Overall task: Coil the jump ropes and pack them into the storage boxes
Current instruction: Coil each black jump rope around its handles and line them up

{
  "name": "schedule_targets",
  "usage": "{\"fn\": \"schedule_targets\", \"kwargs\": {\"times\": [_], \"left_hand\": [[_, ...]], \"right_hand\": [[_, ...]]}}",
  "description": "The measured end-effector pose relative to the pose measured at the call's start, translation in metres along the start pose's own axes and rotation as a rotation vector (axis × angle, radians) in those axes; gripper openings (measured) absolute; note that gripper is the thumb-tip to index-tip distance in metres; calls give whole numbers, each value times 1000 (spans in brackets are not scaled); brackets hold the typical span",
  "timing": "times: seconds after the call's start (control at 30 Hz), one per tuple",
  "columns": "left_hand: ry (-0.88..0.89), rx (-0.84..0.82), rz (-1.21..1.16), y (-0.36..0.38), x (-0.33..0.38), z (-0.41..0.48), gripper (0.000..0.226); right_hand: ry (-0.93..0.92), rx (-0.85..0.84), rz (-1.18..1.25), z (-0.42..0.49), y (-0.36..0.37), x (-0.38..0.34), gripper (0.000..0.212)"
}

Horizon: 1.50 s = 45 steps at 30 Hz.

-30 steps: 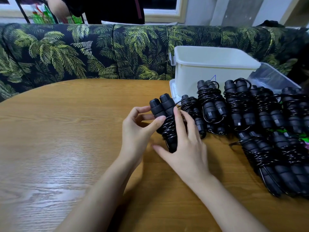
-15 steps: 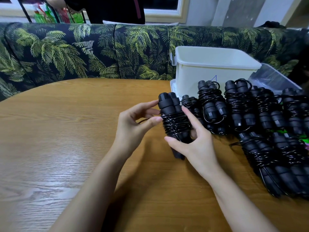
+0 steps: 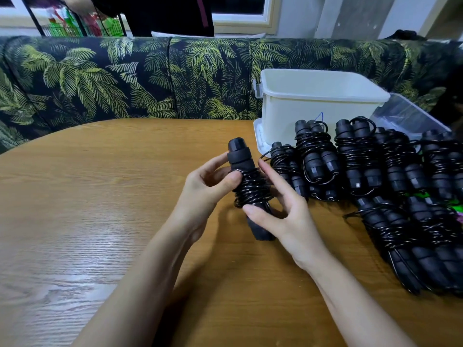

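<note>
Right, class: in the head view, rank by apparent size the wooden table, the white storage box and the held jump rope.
1. wooden table
2. white storage box
3. held jump rope, smallest despite being nearest

Both hands [image 3: 250, 196] grip one coiled rope [image 3: 250, 189] — upright.
</note>
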<state>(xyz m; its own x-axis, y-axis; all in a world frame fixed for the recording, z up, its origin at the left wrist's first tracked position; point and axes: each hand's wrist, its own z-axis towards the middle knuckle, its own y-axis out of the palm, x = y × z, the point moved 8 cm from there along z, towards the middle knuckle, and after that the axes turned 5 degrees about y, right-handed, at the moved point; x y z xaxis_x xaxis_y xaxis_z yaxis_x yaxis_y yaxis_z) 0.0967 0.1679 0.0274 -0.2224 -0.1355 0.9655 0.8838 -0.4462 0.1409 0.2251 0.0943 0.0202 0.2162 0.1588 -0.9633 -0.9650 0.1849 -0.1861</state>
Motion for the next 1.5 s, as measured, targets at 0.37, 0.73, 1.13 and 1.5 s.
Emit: {"fn": "schedule_targets", "kwargs": {"times": [0.37, 0.73, 1.13, 1.5], "left_hand": [[17, 156, -21, 1, 6, -7, 56], [-121, 135, -169, 1, -6, -6, 48], [-114, 247, -103, -6, -18, -5, 65], [70, 125, 151, 3, -9, -4, 36]], "right_hand": [[-186, 162, -107, -7, 1, -21, 80], [11, 15, 315, 0, -5, -6, 65], [-48, 18, -298, 7, -2, 4, 61], [-82, 236, -732, 2, -6, 1, 76]]}}
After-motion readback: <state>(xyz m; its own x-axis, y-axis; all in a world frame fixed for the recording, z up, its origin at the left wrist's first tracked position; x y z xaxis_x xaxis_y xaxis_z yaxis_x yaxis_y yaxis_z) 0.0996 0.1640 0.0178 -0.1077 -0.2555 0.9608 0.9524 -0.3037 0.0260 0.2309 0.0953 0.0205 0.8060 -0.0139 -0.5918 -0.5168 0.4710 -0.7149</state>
